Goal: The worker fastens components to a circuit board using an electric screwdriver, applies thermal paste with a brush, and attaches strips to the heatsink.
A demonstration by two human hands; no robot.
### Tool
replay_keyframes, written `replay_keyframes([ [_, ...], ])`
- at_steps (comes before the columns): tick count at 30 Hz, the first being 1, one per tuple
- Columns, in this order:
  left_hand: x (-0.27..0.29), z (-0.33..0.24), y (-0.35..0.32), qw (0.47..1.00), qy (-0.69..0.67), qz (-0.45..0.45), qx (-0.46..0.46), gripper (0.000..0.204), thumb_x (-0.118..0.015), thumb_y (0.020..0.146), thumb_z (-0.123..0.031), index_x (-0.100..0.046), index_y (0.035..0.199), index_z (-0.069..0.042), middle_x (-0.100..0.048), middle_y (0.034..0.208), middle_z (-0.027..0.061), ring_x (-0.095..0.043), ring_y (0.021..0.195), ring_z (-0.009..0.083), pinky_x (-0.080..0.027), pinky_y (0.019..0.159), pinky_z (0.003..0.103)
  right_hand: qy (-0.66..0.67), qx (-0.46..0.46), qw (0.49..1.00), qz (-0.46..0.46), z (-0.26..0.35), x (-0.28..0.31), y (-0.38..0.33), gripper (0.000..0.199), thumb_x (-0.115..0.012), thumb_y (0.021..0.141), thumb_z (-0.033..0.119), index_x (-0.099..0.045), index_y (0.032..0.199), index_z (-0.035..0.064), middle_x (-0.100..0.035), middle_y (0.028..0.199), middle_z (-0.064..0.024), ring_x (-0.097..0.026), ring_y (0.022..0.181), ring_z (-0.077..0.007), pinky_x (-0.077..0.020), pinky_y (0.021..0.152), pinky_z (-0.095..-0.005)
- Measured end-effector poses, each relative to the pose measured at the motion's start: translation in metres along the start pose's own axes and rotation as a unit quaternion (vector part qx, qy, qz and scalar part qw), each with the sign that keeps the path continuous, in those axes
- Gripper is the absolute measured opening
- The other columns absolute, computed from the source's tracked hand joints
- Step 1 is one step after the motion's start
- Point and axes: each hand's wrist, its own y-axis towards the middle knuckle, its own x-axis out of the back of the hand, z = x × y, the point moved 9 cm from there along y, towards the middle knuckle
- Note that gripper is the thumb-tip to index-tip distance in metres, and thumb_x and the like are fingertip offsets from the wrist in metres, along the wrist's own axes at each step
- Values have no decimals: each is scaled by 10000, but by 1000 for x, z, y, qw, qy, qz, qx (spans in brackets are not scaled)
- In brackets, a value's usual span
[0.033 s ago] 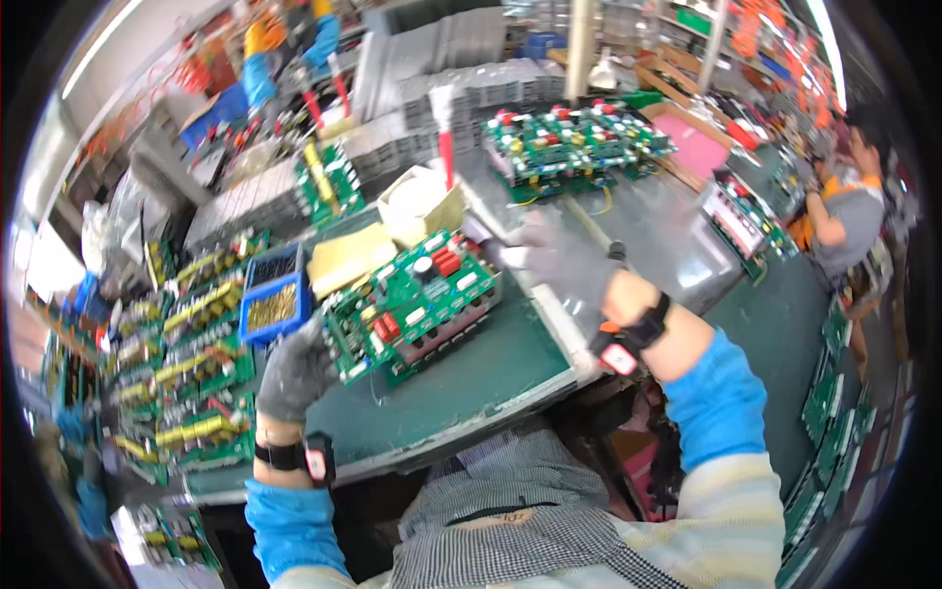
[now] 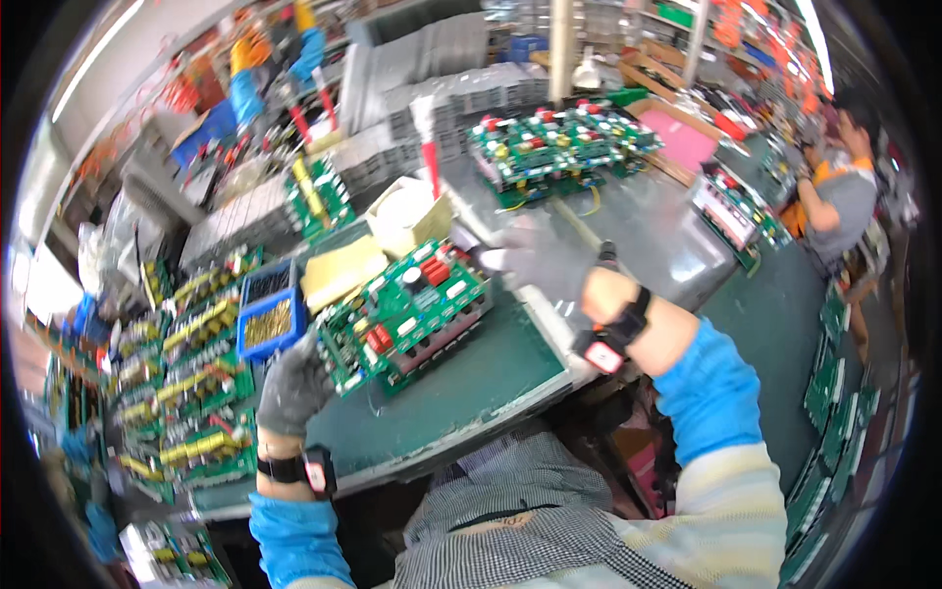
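Note:
A green circuit board assembly, with red and white components on top and a thick lower part, lies at a slant on the green worktop. My left hand, in a grey glove, has its fingers closed on the board's left end. Just beyond the right end is my right hand, also gloved and smeared by motion. A dull grey-purple shape lies by its fingertips; I cannot make out what it is or whether it is held. Behind the board are a yellow pad and a cream box.
Blue bins of small parts stand left of the board, near rows of yellow-and-green boards. Further boards stand on the metal surface. A red-handled brush rises behind the box. A co-worker is at far right.
The whole scene has shifted slightly left in the view. My hands keep about the same places beside the circuit board.

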Motion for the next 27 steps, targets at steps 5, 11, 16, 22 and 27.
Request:
replay_keyframes([
  [5, 7, -15, -5, 903, 387, 9, -185, 386, -485, 1006, -118, -492, 1363, 29, -608, 1320, 127, -595, 1194, 262, -483, 1029, 401, 78, -34, 996, -15, -24, -21, 35, 259, -662, 885, 276, -677, 1067, 92, -636, 936, -7, -604, 854, -109, -536, 674, -287],
  [11, -72, -14, -26, 991, 94, 16, -98, 389, -507, 1013, -175, -508, 1351, 19, -620, 1293, 107, -620, 1148, 242, -519, 979, 398, 137, -83, 973, -163, -21, 15, 8, 215, -644, 886, 146, -675, 1060, 23, -639, 830, -11, -538, 594, -83, -441, 504, -238],
  [16, -192, 9, -27, 985, 115, 123, -49, 418, -502, 1016, -208, -488, 1365, 22, -629, 1269, 116, -640, 1093, 226, -555, 908, 360, 219, 17, 953, -206, 12, 116, -68, 265, -621, 897, 253, -678, 1035, 34, -664, 875, -30, -549, 656, -102, -464, 616, -270],
  [22, -309, 103, -8, 956, -7, 270, 117, 388, -546, 996, -211, -515, 1315, 9, -617, 1256, 136, -605, 1163, 250, -512, 998, 360, 302, 48, 907, -288, -7, 216, -157, 283, -559, 944, 249, -682, 1062, 22, -713, 952, -58, -678, 798, -148, -544, 720, -290],
  [27, -343, 215, 32, 922, -37, 291, 252, 217, -508, 1016, -132, -553, 1186, -5, -624, 1207, 136, -603, 1160, 248, -508, 1026, 397, 195, -67, 906, -369, -98, 310, -223, 293, -581, 952, 315, -685, 1123, 100, -674, 878, 8, -559, 664, -84, -439, 562, -255],
])
